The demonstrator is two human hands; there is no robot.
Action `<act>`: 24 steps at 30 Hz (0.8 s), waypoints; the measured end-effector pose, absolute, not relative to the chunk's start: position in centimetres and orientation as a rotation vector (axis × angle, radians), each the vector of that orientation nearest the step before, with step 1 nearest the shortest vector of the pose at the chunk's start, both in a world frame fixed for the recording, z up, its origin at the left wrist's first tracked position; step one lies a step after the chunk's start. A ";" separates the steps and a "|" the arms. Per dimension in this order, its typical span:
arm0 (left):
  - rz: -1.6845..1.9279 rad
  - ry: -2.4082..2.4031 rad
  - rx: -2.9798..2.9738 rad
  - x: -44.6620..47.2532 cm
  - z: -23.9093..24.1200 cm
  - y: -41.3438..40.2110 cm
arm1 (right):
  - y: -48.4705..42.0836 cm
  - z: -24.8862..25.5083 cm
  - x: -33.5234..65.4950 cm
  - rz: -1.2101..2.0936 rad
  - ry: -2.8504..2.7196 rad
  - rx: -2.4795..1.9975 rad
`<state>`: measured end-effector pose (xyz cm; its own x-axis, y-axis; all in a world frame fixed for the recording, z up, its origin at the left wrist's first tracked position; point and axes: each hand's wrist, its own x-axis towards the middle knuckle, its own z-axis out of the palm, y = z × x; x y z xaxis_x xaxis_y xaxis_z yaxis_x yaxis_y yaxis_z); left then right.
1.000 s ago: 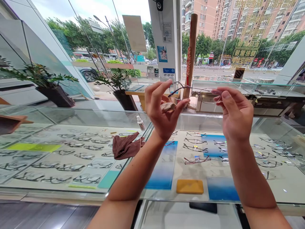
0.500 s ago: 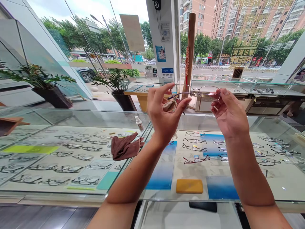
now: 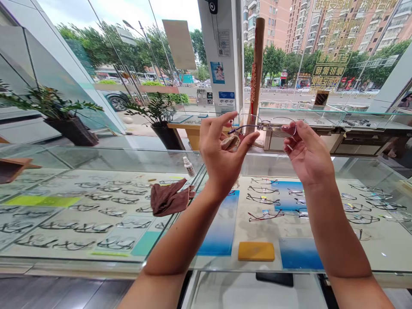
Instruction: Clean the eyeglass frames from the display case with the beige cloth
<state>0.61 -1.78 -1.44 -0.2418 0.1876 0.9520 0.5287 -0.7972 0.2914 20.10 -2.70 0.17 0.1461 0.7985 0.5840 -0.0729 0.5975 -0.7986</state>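
Thin-rimmed eyeglasses (image 3: 265, 125) are held up in front of me, above the glass counter. My left hand (image 3: 221, 150) grips their left side between thumb and forefinger. A crumpled light cloth (image 3: 230, 142) is tucked in the same hand under the curled fingers. At the other end, my right hand (image 3: 310, 150) pinches the right rim with thumb and fingers. One temple arm lies across the left lens, pointing toward my left hand.
On the glass counter lie a brown cloth (image 3: 170, 197) and a small white spray bottle (image 3: 188, 166). Under the glass are several rows of eyeglasses (image 3: 264, 198) and a yellow case (image 3: 256, 251). Farther off stand a wooden post (image 3: 257, 56) and a potted plant (image 3: 162, 128).
The eyeglasses and my right hand have shifted very slightly to the left. My left hand keeps nearly the same place, and both hands keep their hold.
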 end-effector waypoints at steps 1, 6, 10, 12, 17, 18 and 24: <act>-2.145 -0.866 -1.781 0.6 -1.5 -1.7 | -2.7 0.2 20.0 0.710 -1.264 -0.704; -2.202 -0.819 -1.958 0.2 -1.8 -0.2 | -3.8 0.6 19.6 0.623 -1.220 -0.667; -2.241 -0.790 -2.071 0.1 -2.4 1.1 | -4.4 0.8 19.3 0.522 -1.231 -0.665; -2.296 -0.794 -2.119 0.2 -2.7 1.6 | -4.3 0.8 19.2 0.479 -1.233 -0.664; -2.532 -0.806 -2.128 0.6 -2.8 1.6 | -3.7 0.4 19.5 0.456 -1.283 -0.671; -2.594 -0.788 -2.109 0.7 -2.7 1.4 | -3.7 0.4 19.5 0.475 -1.290 -0.672; -2.825 -0.765 -1.985 1.5 -1.8 -0.4 | -3.7 0.5 20.0 0.611 -1.273 -0.675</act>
